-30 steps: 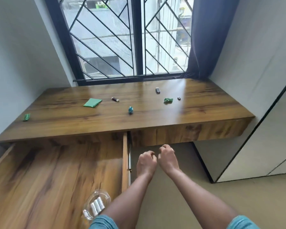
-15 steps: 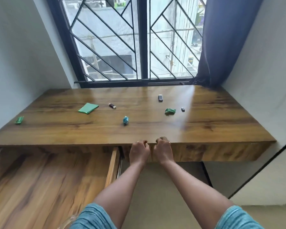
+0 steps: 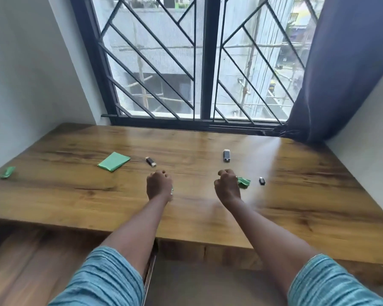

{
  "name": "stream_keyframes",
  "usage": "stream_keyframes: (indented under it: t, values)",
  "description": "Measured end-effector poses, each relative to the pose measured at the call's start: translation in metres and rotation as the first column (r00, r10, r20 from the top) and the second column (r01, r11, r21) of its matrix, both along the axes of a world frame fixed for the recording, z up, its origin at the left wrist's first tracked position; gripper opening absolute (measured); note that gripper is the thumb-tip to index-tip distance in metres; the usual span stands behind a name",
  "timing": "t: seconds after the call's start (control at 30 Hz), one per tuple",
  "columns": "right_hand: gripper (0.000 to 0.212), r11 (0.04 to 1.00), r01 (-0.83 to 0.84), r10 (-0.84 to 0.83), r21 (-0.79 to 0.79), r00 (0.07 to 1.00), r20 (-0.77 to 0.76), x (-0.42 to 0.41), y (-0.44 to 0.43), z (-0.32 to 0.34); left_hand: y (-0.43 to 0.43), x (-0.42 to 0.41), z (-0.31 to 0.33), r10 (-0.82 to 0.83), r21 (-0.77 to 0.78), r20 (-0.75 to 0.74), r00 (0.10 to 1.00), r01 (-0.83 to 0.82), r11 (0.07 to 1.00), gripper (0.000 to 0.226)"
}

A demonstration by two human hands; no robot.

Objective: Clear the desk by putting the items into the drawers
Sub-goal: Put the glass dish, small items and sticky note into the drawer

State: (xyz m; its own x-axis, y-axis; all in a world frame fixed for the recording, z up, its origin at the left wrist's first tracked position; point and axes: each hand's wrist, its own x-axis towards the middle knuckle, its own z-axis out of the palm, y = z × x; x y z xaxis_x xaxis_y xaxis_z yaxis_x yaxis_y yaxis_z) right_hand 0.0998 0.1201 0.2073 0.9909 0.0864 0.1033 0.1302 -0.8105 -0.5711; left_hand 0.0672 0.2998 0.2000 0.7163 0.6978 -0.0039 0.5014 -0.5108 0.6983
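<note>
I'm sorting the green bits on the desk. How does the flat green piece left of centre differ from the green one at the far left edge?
The green sheet is flat and four-cornered; the green wrapper is narrow and crumpled. The green sheet looks larger than the green wrapper. The green sheet lies well in on the desk, the green wrapper near its left edge. Both are green.

On the table (image 3: 208,208), green wrapper (image 3: 7,172) and green sheet (image 3: 113,164) are lying left, brown stick (image 3: 150,161) and black stick (image 3: 226,155) centre, crumpled packet (image 3: 244,182), black cap (image 3: 262,181) right.
</note>
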Motion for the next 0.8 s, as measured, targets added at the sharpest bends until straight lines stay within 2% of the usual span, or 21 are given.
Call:
stream_keyframes:
  t: [0.33, 0.6, 0.67, 0.73, 0.8]
  values:
    - [0.030, 0.994, 0.098, -0.103, -0.048, 0.987, -0.119, 0.127, 0.007, -0.026, 0.045, 0.096, -0.020, 0.245, -0.074, -0.201, 0.949, -0.264, 0.962, 0.045]
    - [0.025, 0.980, 0.179, -0.192, -0.087, 0.963, -0.187, 0.196, 0.006, -0.037, 0.058, 0.161, -0.033, 0.348, -0.051, -0.290, 0.891, -0.377, 0.925, 0.061]
    - [0.026, 0.979, 0.147, -0.172, -0.143, 0.968, -0.181, 0.207, 0.008, -0.039, 0.061, 0.170, -0.037, 0.371, -0.061, -0.297, 0.880, -0.405, 0.912, 0.055]
    - [0.032, 0.976, 0.076, -0.110, -0.202, 0.980, -0.163, 0.212, 0.010, -0.041, 0.064, 0.174, -0.043, 0.426, -0.061, -0.261, 0.866, -0.455, 0.888, 0.037]
    - [0.038, 0.973, 0.021, -0.061, -0.228, 0.984, -0.170, 0.210, 0.011, -0.040, 0.065, 0.173, -0.050, 0.429, -0.058, -0.223, 0.876, -0.451, 0.891, 0.035]
